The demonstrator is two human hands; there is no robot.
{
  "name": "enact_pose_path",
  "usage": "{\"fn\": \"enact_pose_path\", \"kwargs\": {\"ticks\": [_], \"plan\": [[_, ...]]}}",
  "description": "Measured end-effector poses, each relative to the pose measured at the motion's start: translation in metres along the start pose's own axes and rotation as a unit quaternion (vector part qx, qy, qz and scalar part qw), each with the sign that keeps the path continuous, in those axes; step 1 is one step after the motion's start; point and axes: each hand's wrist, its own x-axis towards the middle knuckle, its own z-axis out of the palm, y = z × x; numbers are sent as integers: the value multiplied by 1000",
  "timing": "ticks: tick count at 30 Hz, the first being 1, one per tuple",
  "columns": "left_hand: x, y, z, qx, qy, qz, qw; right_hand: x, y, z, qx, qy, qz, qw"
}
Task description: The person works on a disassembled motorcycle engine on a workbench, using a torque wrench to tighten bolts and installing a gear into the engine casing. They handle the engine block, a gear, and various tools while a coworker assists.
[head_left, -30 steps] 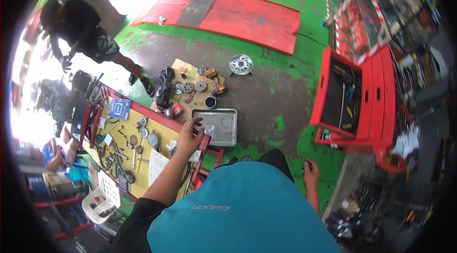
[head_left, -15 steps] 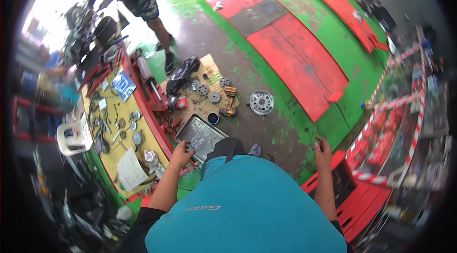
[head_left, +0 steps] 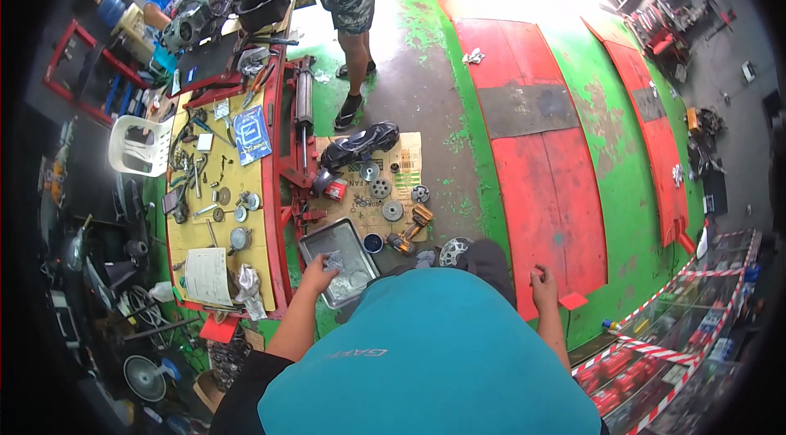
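Observation:
My left hand grips a crumpled, greyish, see-through bag over a shallow metal tray. The bag's contents are too small to make out. My right hand hangs at my side, empty, fingers loosely curled and apart, with a red ramp in the background behind it. Just beyond the tray, a sheet of cardboard holds several metal discs, a dark part, a cup of dark liquid and two yellow-and-black power tools.
A red-framed bench with tools stands left, beside a white chair. A person in shorts stands ahead; another in blue is upper left. A taped glass cabinet is lower right. A silver wheel lies near my feet.
My body and view have turned left, so the red ramps now lie ahead-right and the red toolbox has left view. My left hand still holds the bag; the standing person now appears upper centre.

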Motion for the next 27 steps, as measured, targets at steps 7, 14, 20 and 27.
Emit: {"fn": "enact_pose_path", "kwargs": {"ticks": [7,14,20,27], "plan": [[56,98,-4,-225,134,-5,965,70,50,-42,-131,-130,155,971],[99,134,39,-290,234,-147,916,297,-54,8,-295,-283,124,904],[120,162,118,-286,182,-359,870,594,-304,114,-186,-273,21,944],[142,285,164,-350,194,-431,809,743,-575,193,-81,-289,-211,930]]}}
